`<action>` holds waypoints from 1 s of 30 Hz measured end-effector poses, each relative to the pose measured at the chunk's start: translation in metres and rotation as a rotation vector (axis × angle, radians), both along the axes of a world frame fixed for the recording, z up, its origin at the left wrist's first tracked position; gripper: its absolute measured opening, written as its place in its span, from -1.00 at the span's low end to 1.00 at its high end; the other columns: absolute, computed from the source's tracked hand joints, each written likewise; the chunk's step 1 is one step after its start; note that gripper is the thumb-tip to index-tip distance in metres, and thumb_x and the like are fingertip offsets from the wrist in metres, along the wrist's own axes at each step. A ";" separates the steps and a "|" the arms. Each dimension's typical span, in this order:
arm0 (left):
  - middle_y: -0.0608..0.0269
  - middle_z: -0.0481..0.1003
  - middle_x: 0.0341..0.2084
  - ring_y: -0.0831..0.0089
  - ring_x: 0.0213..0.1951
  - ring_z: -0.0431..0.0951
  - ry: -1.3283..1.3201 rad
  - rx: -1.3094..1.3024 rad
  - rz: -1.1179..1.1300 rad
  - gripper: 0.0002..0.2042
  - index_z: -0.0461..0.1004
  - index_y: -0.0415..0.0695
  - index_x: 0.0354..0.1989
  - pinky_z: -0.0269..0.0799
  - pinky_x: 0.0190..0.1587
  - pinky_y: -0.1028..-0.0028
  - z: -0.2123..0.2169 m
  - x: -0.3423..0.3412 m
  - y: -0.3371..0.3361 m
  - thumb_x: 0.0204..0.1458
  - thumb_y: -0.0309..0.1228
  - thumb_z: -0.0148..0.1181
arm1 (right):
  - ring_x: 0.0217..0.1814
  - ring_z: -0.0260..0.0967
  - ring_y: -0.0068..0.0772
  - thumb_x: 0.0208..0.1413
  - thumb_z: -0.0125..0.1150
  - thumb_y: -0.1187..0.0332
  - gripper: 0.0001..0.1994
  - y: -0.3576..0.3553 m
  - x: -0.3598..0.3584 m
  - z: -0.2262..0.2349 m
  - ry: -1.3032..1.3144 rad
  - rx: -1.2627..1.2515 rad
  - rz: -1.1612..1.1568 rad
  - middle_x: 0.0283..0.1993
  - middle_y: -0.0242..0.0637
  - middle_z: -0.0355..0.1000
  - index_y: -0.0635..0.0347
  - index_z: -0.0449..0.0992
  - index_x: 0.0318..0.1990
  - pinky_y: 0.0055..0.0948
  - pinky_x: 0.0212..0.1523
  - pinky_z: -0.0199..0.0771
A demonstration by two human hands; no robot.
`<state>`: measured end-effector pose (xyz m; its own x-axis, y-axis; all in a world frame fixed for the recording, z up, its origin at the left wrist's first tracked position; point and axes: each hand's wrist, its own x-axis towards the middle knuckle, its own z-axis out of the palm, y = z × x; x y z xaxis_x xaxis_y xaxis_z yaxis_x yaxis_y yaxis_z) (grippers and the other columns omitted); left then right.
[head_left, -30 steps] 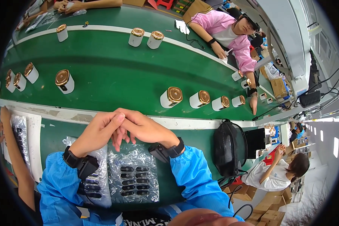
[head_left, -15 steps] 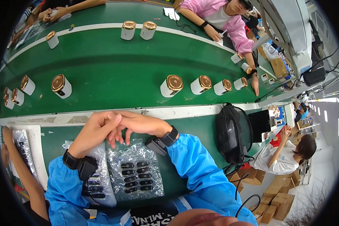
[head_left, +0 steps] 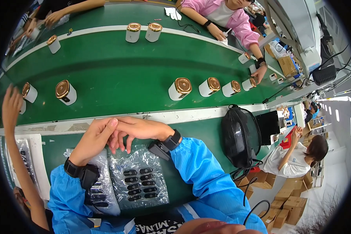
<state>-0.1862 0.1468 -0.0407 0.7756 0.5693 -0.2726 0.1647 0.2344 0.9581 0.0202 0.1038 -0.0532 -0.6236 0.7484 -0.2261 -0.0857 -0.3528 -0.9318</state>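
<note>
The left hand (head_left: 93, 138) and right hand (head_left: 141, 128) are laid together, fingers overlapping and loosely bent; how far each grip is closed, or whether anything is enclosed, cannot be told. Nearer the body, a clear plastic bag (head_left: 162, 188) of small black oblong parts (head_left: 147, 176) is laid on the green bench (head_left: 201, 126), just beside a second bag (head_left: 110, 197) partly hidden by the blue sleeve (head_left: 66, 191).

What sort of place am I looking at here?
Probably a factory assembly line: white units with gold tops stand along a long green surface, apparently a conveyor; small black parts lie bagged on the bench; cardboard boxes are piled at lower right.
</note>
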 end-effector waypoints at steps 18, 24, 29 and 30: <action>0.30 0.50 -0.64 0.52 -0.57 0.57 -0.019 0.023 -0.065 -0.52 0.44 -0.20 -0.41 0.46 -0.48 0.52 -0.002 -0.004 0.007 0.52 -0.10 -0.08 | -0.20 0.58 -0.30 0.56 -0.31 -0.15 -0.35 0.004 -0.003 -0.014 -0.025 -0.018 0.038 -0.13 -0.07 0.59 0.32 0.51 -0.04 -0.34 -0.27 0.70; 0.35 0.48 -0.65 0.56 -0.57 0.58 -0.073 0.052 -0.069 -0.53 0.49 -0.22 -0.36 0.46 -0.50 0.56 -0.009 -0.005 0.009 0.51 -0.10 -0.07 | -0.23 0.59 -0.34 0.57 -0.27 -0.03 -0.47 0.005 -0.002 -0.010 -0.020 -0.026 0.043 -0.10 -0.07 0.59 0.31 0.44 0.04 -0.36 -0.28 0.69; 0.31 0.50 -0.60 0.52 -0.57 0.56 -0.064 0.014 -0.066 -0.56 0.46 -0.21 -0.34 0.47 -0.48 0.51 -0.007 -0.007 0.008 0.52 -0.14 -0.09 | -0.23 0.58 -0.34 0.57 -0.28 -0.04 -0.47 0.004 -0.004 -0.007 -0.031 -0.048 0.036 -0.10 -0.07 0.59 0.31 0.44 0.04 -0.36 -0.27 0.69; 0.31 0.49 -0.60 0.52 -0.56 0.56 -0.063 0.008 -0.064 -0.56 0.46 -0.21 -0.33 0.48 -0.48 0.51 -0.007 -0.008 0.008 0.53 -0.14 -0.10 | -0.23 0.58 -0.34 0.57 -0.29 -0.05 -0.46 0.004 -0.004 -0.007 -0.030 -0.044 0.040 -0.10 -0.08 0.59 0.31 0.44 0.04 -0.36 -0.27 0.69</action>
<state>-0.1941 0.1543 -0.0476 0.8259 0.5202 -0.2173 0.1179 0.2175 0.9689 0.0158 0.1077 -0.0606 -0.6453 0.7116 -0.2777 -0.0426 -0.3965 -0.9170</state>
